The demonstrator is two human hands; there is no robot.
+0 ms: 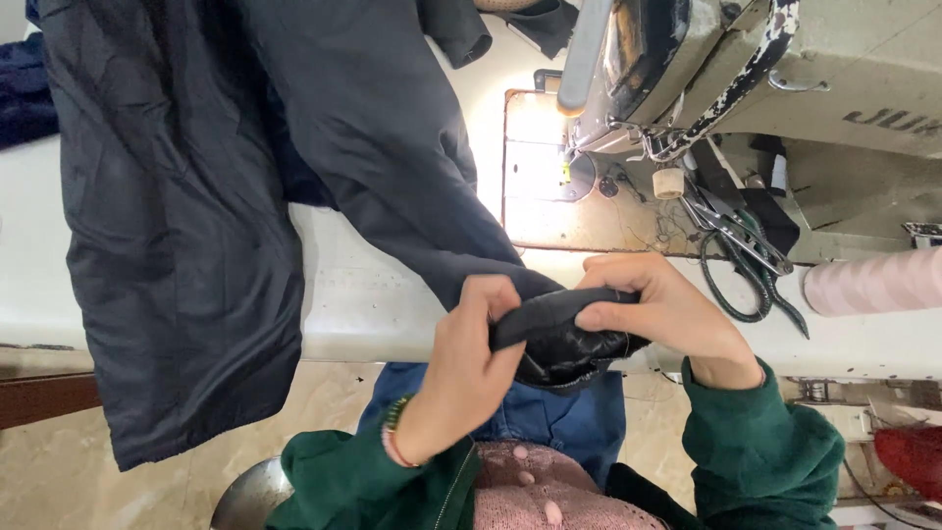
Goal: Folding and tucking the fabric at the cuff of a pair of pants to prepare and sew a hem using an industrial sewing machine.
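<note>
I look down and see two hands at the front edge of the white desk (373, 294). The left hand (469, 365) and the right hand (659, 314) both hold the end of a dark jacket sleeve (559, 339). The fingers (488, 304) of the left hand are curled tight around the sleeve from the left. The fingers of the right hand (603, 316) press down on the sleeve's folded edge, with the thumb on top. A shiny black lining shows under the fold. The sleeve end is just off the desk edge, above my lap.

The rest of the dark jacket (196, 226) lies over the desk and hangs down its front on the left. Both arms wear green sleeves (765, 451), and there is a bead band (392, 432) on the left wrist.

Behind the hands sits a cream sewing machine (785, 69) with chipped paint. It has dark raised letters on its side, at the far right. A small lit spot shines on the plate under the needle. A pair of scissors with dark green handles (751, 260) lies just past the right hand. A pale pink roll (873, 283) lies at the right edge.
</note>
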